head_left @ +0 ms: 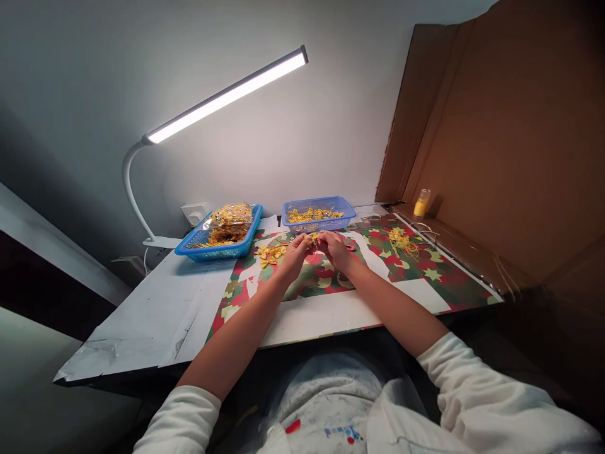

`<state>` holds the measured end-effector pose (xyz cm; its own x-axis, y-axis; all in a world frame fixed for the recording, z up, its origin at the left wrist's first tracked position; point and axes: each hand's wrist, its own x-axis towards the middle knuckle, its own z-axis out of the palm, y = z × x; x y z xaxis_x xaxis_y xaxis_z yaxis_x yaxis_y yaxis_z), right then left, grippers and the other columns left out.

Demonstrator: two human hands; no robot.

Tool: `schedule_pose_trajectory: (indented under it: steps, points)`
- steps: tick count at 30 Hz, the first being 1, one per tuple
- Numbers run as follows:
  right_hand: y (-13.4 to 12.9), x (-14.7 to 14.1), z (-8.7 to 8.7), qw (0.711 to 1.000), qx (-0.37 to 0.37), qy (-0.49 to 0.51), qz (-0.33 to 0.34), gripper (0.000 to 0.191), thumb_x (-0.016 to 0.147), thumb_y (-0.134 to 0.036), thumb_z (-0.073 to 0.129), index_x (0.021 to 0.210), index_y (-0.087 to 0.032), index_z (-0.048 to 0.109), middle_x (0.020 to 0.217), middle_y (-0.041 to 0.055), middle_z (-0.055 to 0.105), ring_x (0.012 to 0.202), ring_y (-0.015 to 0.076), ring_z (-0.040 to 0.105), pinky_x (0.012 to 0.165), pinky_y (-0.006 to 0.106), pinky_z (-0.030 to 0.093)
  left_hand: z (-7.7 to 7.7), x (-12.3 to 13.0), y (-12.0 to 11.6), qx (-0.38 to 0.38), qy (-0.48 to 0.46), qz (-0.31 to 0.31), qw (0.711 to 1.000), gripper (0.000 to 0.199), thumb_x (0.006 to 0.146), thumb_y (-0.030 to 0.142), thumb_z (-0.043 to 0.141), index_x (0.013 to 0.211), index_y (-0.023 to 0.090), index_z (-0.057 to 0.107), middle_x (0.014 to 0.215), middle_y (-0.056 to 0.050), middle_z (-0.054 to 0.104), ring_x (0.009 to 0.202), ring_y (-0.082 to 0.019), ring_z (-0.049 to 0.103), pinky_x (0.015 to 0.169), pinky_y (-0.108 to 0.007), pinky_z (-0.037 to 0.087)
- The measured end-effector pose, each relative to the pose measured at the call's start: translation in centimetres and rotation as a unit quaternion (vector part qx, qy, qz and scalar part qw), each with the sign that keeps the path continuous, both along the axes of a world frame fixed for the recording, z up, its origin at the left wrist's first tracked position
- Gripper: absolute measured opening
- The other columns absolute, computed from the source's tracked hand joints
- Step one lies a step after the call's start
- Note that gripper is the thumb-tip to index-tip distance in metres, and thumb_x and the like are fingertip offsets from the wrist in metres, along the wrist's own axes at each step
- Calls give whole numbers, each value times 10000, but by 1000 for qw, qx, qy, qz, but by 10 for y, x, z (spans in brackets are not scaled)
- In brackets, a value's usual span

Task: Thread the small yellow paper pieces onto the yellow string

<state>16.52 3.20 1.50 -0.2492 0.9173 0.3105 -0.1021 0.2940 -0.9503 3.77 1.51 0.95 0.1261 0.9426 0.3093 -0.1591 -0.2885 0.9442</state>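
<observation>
My left hand (297,250) and my right hand (334,248) meet over the middle of the table, fingers pinched together. Between their fingertips is a small yellow ribbon-like piece (314,235), partly covered by the fingers. A thin pinkish strand seems to hang just below it, too small to make out. Left of my left hand lies a loose pile of yellow bow-like pieces (270,254). Right behind the hands stands a blue-violet plastic basket (324,224) with many yellow pieces in it. A small reddish ring-shaped thing (350,248) lies beside my right hand.
A blue basket (215,253) holds a clear bag (231,217) of yellow-orange pieces at the left. A clip lamp (227,98) arches overhead. Yellow thread scraps (403,243) lie at the right. Beyond them stand a yellow-filled container (421,203) and a cardboard wall (496,139).
</observation>
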Motion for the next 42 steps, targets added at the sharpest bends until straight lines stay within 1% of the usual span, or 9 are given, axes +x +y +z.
schedule_pose_trajectory:
  steps: [4,8,12,16,23,31,35,38,42]
  points:
    - [-1,14,-1,974,130,-183,-34,244,729,-327,436,549,-206,325,550,-36,318,547,107,296,538,258,252,3,-15,-3,26,69,10,997,323,640,374,714,710,188,459,600,54,469,540,-74,456,525,-211,377]
    - [1,21,-5,899,271,-339,-56,211,735,-247,437,547,-195,358,536,-33,388,551,106,328,579,261,248,13,-25,-7,-48,101,-14,994,355,659,449,639,851,198,477,699,35,560,521,-85,527,455,-193,374]
    - [3,20,-8,835,367,-404,-66,155,740,-207,464,587,-182,455,584,-6,514,586,119,396,642,274,263,16,-23,-10,-108,149,-22,983,439,683,576,619,778,193,429,688,30,562,489,-96,565,413,-187,376]
    - [0,19,-6,812,396,-426,-42,107,731,-202,491,628,-184,514,644,18,586,628,140,455,647,278,265,14,-20,-13,-117,184,-39,975,468,630,546,720,741,185,444,624,35,561,486,-93,556,434,-189,395]
    - [-2,19,-5,844,364,-390,-60,175,723,-226,517,571,-184,441,574,-6,524,578,117,418,626,264,274,12,-22,-11,-114,103,-90,984,368,599,339,776,767,170,495,618,39,599,530,-64,545,503,-171,382]
    - [-2,24,-3,904,279,-320,-35,115,724,-239,514,624,-185,494,618,-16,534,583,105,428,576,235,303,8,-26,-6,-122,73,-99,985,479,598,400,796,896,172,498,679,2,661,611,-130,653,553,-196,422]
    - [4,29,0,916,231,-320,-74,160,786,-297,495,681,-184,539,674,-2,579,624,118,467,606,242,344,9,-25,-5,-110,70,-79,988,577,570,441,811,942,192,446,668,8,670,616,-168,683,534,-197,423]
    - [12,35,1,888,160,-395,-173,173,830,-311,476,750,-189,570,778,35,628,781,170,530,700,275,381,12,-23,-5,-97,69,-64,991,599,563,450,812,932,205,409,664,13,677,561,-160,672,506,-197,417]
    - [20,49,-1,797,41,-546,-253,268,797,-417,583,924,-182,605,1121,128,601,1114,291,476,894,392,372,13,-22,-7,-80,83,-51,992,623,562,459,808,950,212,388,624,28,670,505,-149,652,481,-198,422]
